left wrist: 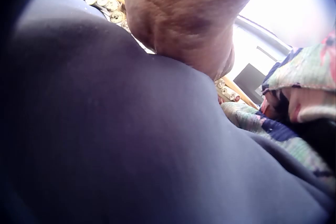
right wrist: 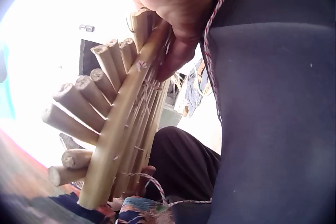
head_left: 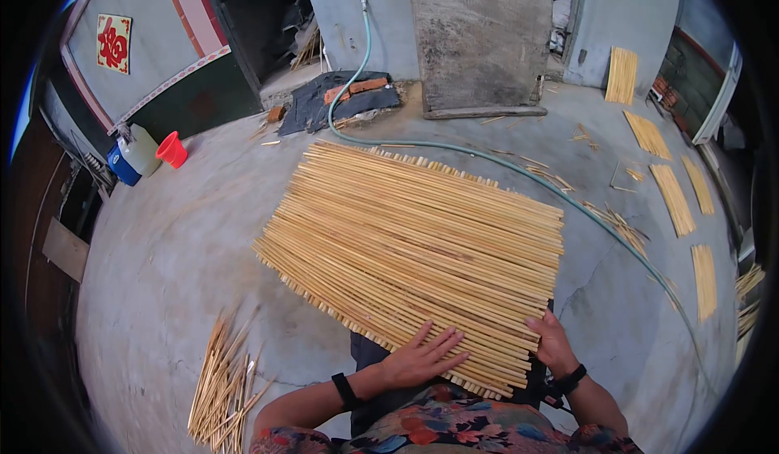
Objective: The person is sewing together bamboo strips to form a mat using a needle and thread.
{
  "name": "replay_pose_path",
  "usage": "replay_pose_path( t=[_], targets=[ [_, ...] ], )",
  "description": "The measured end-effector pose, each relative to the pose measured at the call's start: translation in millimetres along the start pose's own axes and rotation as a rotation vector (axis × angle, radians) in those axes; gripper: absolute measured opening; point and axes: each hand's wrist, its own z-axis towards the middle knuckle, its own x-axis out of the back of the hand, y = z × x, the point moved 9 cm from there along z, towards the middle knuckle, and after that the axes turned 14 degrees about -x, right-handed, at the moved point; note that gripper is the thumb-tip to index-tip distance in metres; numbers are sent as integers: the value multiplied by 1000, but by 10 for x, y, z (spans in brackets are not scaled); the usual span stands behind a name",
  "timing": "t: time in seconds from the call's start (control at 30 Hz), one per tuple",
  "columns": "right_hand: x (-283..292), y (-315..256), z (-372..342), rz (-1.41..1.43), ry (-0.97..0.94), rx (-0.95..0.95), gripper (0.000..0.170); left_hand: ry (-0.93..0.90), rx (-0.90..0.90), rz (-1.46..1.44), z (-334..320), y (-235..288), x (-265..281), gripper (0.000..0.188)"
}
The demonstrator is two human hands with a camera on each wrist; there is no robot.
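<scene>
A large mat of yellow plant stalks (head_left: 422,251) lies tilted across the person's lap, its stalks laid side by side in two crossing layers. My left hand (head_left: 423,358) rests on its near side with the fingers spread over the stalks. At the near right corner my right hand (head_left: 555,342) grips the mat's edge, thumb on top. In the right wrist view the right hand (right wrist: 168,3) holds the edge, and cut stalk ends (right wrist: 73,98) stick out beside it. A red-and-white cord (right wrist: 152,179) runs near the mat's underside.
Loose stalks (head_left: 223,389) lie in a pile on the floor at lower left. Small stalk panels (head_left: 672,198) lie at the right. A green hose (head_left: 503,160) crosses the floor behind the mat. A red bucket (head_left: 171,150) stands at the left beside a white jug (head_left: 139,150).
</scene>
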Motion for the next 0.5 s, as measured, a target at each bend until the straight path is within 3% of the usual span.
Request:
replay_pose_path(
  t=[0.5],
  targets=[
    [-16, -58, -10, -29, -10, -1, 50, -17, 35, -6, -146, -115, 151, 56]
  ],
)
